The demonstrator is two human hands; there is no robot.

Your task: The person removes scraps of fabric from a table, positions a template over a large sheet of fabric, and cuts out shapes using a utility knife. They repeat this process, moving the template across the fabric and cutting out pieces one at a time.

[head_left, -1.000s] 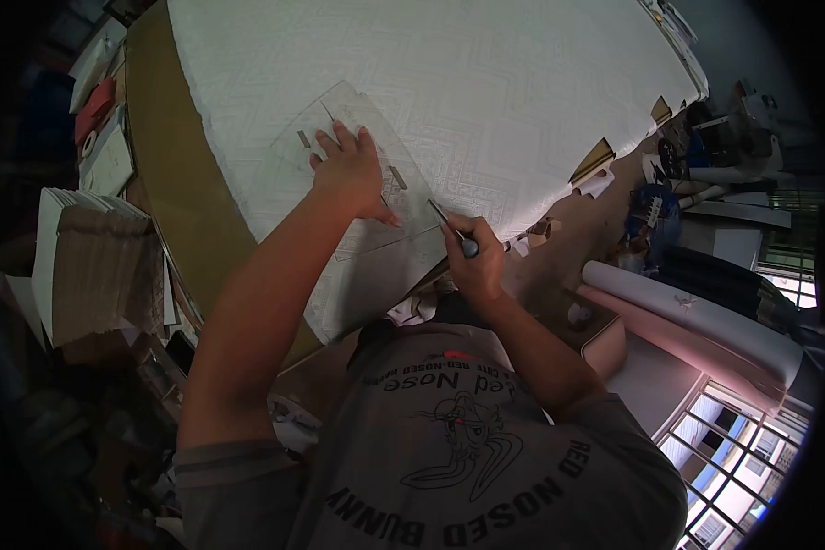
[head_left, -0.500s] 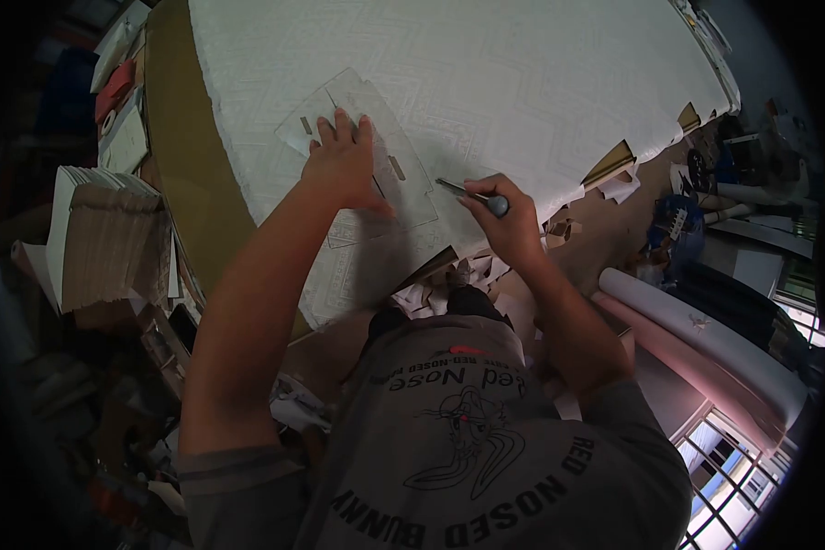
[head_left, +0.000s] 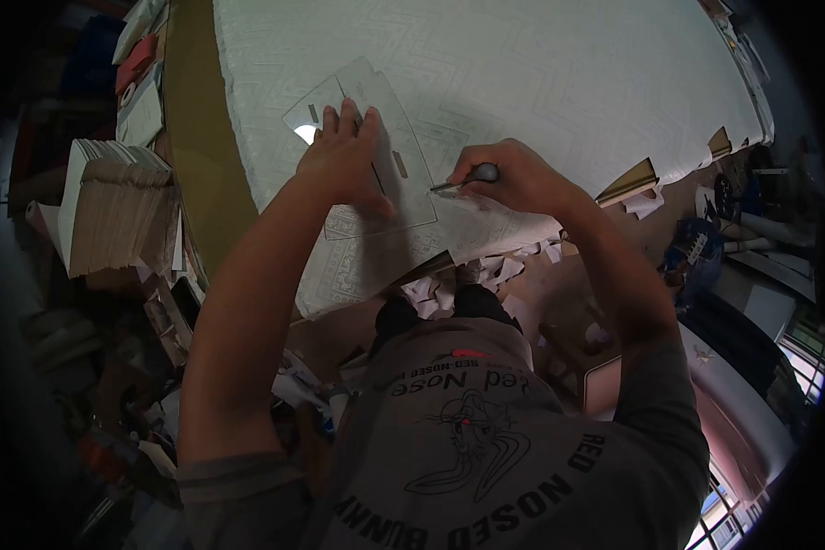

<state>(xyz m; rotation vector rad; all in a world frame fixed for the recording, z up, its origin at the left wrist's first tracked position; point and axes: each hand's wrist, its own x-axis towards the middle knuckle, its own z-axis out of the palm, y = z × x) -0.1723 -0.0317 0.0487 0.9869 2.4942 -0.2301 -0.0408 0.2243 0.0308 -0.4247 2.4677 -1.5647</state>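
Note:
A clear flat template (head_left: 403,197) with slots lies on the white embossed sheet (head_left: 541,82). My left hand (head_left: 339,167) is spread over the template, fingers stretched out and pressing on it, the thumb towards its lower edge. In my right hand (head_left: 518,174) is a pointed tool (head_left: 484,172) with a dark rounded handle, gripped between fingers and thumb. Its thin metal tip meets the template's right edge. Part of the tool is hidden by my fingers.
A tall stack of cut sheets (head_left: 124,211) stands at the left beside the table. Brown board (head_left: 192,119) shows under the white sheet's left side. Paper scraps (head_left: 495,270) lie below the near edge. Large rolls (head_left: 733,376) lie at the right.
My right hand has turned and brought the tool's tip in to the template's right edge. My left hand stays spread on the template. The view has shifted slightly.

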